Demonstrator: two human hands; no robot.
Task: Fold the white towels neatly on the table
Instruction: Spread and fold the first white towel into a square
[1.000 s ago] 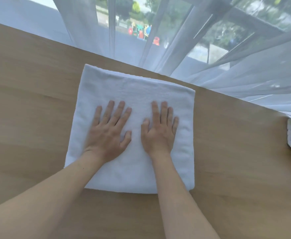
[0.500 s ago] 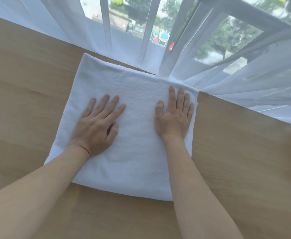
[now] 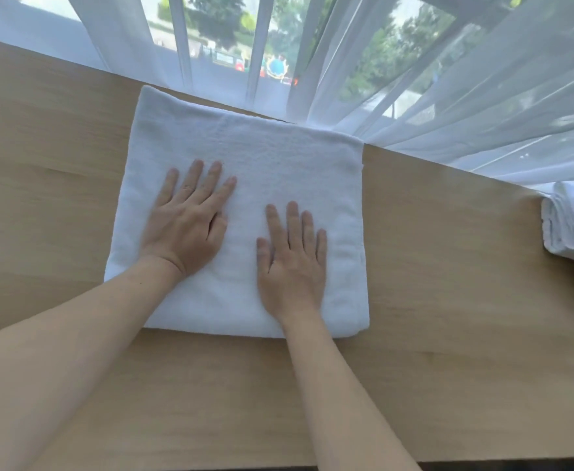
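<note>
Here the wooden surface (image 3: 448, 300) runs wide under a sheer curtain (image 3: 448, 96) along its far edge. A folded white towel (image 3: 262, 158) lies flat near the middle of the surface, its far edge touching the curtain hem, its corners fairly square. At the far right, a second bundle of white cloth (image 3: 571, 226) sits loosely rolled, well apart from the towel.

Both hands press palm-down on the towel, fingers straight and lightly spread, holding nothing. The left hand (image 3: 187, 222) rests on the left half. The right hand (image 3: 292, 263) lies toward the near right. Half a second ago the right hand was up by the far right corner; now it has come back toward the near edge, while the left hand has barely shifted. That reads as a smoothing stroke across the top layer.

Judging from this, the towel's folds are set and being flattened; either one more fold or putting it aside comes next, and the bundle at right looks yet to be folded.
</note>
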